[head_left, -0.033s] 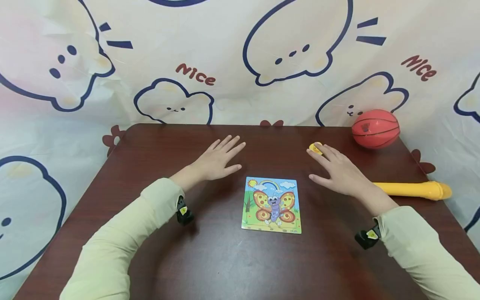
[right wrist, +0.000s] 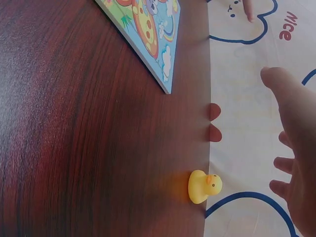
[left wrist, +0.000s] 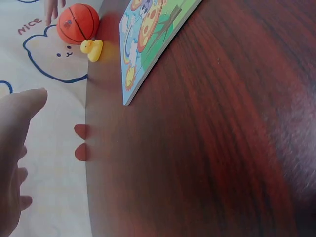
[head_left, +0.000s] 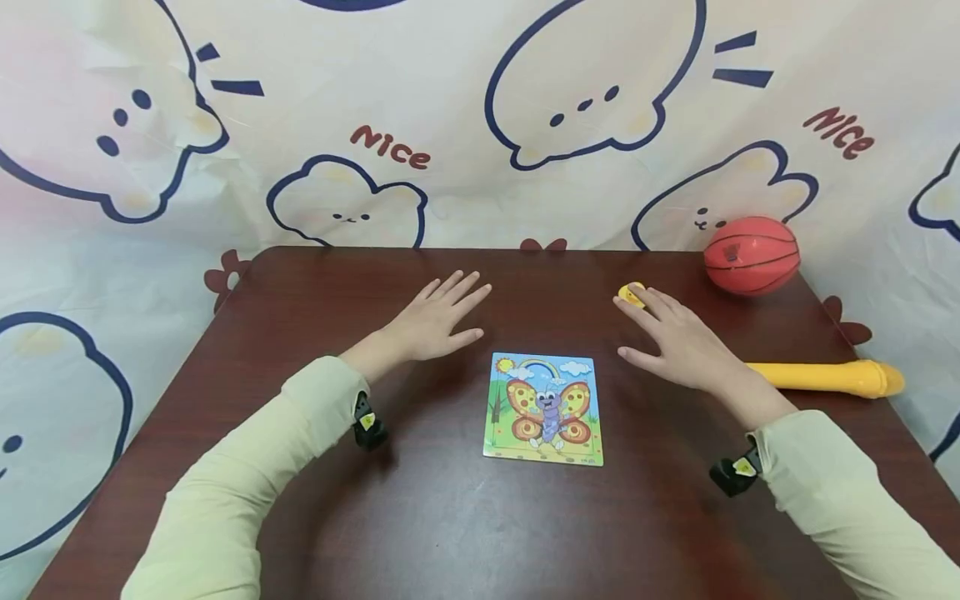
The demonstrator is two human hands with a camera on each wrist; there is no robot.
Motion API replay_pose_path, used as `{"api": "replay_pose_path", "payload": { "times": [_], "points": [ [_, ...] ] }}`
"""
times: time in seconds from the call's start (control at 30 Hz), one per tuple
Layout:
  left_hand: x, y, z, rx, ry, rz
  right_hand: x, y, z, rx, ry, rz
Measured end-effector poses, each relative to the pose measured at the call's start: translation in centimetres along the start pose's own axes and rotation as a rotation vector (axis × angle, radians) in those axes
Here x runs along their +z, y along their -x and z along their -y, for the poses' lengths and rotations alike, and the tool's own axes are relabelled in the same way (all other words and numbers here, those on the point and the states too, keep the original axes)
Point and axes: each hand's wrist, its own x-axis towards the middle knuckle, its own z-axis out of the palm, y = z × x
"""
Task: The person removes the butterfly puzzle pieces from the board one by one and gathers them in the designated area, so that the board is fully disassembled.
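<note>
My left hand (head_left: 431, 325) is held out over the table, fingers straight and spread, with nothing in it. Between the two hands lies a flat square butterfly picture board (head_left: 544, 410), its top edge toward the back. The right hand (head_left: 681, 343) is also stretched out and holds nothing; its fingers overlap a small yellow rubber duck (head_left: 632, 295) in the head view. From the right wrist, that duck (right wrist: 198, 187) stands upright on the table, apart from the fingers. The left wrist view shows the thumb (left wrist: 22, 104) away from the board (left wrist: 157, 47).
A red toy basketball (head_left: 752, 257) rests at the back right corner of the dark wooden table (head_left: 450, 525). Beyond the right wrist lies a long yellow stick-like object (head_left: 832, 379) with a rounded end, partly hidden by the forearm. A printed cloth backdrop (head_left: 465, 200) hangs behind the table.
</note>
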Motion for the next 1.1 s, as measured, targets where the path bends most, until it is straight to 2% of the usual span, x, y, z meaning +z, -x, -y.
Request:
{"api": "replay_pose_path", "payload": {
  "times": [0.43, 0.77, 1.1],
  "points": [
    [0.1, 0.1, -0.2, 0.008, 0.001, 0.008, 0.0, -0.8, 1.0, -0.022, -0.028, -0.009],
    [0.9, 0.0, -0.6, -0.040, 0.111, 0.045, 0.6, -1.1, 1.5, 0.000, -0.041, 0.006],
    [2.0, 0.1, -2.0, -0.018, 0.180, 0.079, 1.6, -1.3, 2.4, -0.011, -0.074, 0.037]
  ]
}}
